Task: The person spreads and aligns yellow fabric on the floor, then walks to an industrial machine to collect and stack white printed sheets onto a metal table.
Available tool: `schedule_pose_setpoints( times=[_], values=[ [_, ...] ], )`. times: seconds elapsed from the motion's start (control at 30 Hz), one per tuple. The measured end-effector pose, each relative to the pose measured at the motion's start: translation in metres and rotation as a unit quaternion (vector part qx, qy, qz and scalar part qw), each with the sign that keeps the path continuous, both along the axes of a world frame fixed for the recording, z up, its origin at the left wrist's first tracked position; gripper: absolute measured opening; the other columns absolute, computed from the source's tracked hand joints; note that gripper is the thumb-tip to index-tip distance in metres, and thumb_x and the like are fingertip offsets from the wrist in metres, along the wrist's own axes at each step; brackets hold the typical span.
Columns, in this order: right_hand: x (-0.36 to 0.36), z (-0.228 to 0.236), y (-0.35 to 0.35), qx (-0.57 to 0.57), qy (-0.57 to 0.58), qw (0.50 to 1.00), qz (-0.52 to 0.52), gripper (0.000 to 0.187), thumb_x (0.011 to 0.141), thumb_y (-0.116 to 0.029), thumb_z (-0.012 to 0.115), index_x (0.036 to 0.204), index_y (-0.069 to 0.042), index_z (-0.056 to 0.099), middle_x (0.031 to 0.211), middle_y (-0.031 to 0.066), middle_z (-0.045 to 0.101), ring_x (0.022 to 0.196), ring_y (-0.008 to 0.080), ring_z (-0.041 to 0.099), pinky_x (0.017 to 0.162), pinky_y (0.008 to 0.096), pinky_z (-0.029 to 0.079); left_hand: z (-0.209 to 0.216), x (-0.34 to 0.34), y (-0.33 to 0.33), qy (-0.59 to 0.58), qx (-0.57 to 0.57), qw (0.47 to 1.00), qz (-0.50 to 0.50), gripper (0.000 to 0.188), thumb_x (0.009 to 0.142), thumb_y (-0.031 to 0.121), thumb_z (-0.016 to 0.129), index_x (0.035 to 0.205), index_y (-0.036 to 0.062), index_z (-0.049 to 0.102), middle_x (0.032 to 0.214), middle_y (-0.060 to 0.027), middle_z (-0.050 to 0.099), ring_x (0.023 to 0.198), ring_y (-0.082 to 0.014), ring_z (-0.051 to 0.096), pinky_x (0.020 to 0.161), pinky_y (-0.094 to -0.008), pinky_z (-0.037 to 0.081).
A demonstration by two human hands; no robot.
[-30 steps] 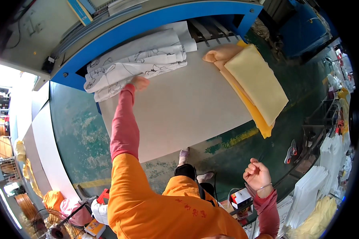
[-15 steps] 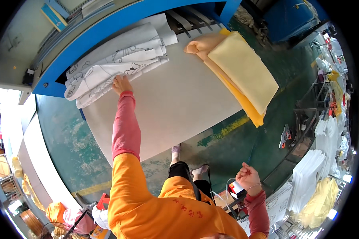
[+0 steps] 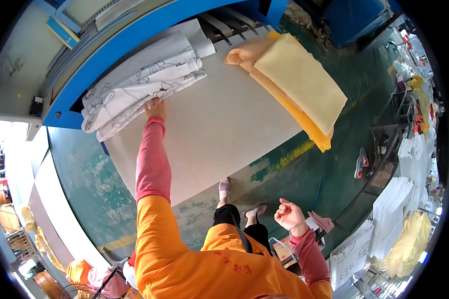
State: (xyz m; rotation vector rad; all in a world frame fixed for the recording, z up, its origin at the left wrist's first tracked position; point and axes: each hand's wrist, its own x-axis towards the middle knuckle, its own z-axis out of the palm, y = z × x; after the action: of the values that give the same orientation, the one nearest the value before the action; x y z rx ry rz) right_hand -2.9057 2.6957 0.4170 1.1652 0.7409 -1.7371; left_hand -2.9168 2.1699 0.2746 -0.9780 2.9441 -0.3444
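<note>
A folded bundle of white fabric (image 3: 149, 79) with grey line drawings lies along the far left part of the pale tabletop (image 3: 209, 129). My left arm is stretched out, and my left hand (image 3: 155, 108) rests against the bundle's near edge, fingers extended and fingertips touching the cloth. Curled into a fist, my right hand (image 3: 289, 215) hangs in the air in front of my body, right of centre, with nothing visible in it. At the table's right end lies a folded stack of pale yellow fabric (image 3: 304, 82), with peach and deeper yellow layers under it.
A machine with a blue frame (image 3: 134, 37) borders the table's far side, dark straps showing beside the white bundle. Racks of white cloth (image 3: 391, 204) and yellow cloth (image 3: 409, 244) stand on the right. A pair of shoes (image 3: 360, 163) sits on the green floor.
My left hand has slid slightly nearer along the white bundle's edge, its fingers straighter. My right fist has moved left, toward my middle. The whole view has shifted a little.
</note>
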Motion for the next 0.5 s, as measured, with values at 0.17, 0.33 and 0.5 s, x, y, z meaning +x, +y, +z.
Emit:
schedule_pose_setpoints(
  times=[0.17, 0.33, 0.5],
  values=[
    [0.004, -0.011, 0.014, 0.035, 0.007, 0.999, -0.017, 0.011, 0.067, -0.005, 0.043, 0.075, -0.004, 0.051, 0.051, 0.0009, 0.039, 0.048, 0.0118, 0.039, 0.053, 0.0263, 0.036, 0.0, -0.012, -0.009, -0.027, 0.014, 0.999, 0.02, 0.017, 0.065, 0.01, 0.044, 0.078, 0.013, 0.054, 0.086, -0.0014, 0.05, 0.085, -0.0157, 0.047, 0.072, -0.0323, 0.033],
    [0.008, -0.018, -0.002, 0.03, 0.003, 0.999, -0.013, 0.009, 0.068, -0.007, 0.045, 0.075, -0.004, 0.05, 0.051, 0.0008, 0.039, 0.048, 0.0116, 0.039, 0.053, 0.0256, 0.036, -0.007, 0.013, 0.021, 0.005, 0.023, 0.999, -0.022, 0.01, 0.06, 0.011, 0.047, 0.065, 0.0134, 0.055, 0.074, -0.0022, 0.053, 0.072, -0.0168, 0.052, 0.061, -0.0323, 0.035],
    [0.019, -0.064, -0.047, -0.051, 0.04, 0.996, 0.063, 0.014, 0.07, -0.013, 0.048, 0.083, -0.007, 0.05, 0.062, 0.0008, 0.045, 0.057, 0.0127, 0.044, 0.055, 0.0277, 0.037, -0.003, 0.092, 0.152, 0.026, 0.144, 0.975, -0.165, 0.009, 0.052, 0.006, 0.046, 0.058, 0.0103, 0.052, 0.06, -0.0061, 0.052, 0.055, -0.0226, 0.05, 0.055, -0.0346, 0.037]
  ],
)
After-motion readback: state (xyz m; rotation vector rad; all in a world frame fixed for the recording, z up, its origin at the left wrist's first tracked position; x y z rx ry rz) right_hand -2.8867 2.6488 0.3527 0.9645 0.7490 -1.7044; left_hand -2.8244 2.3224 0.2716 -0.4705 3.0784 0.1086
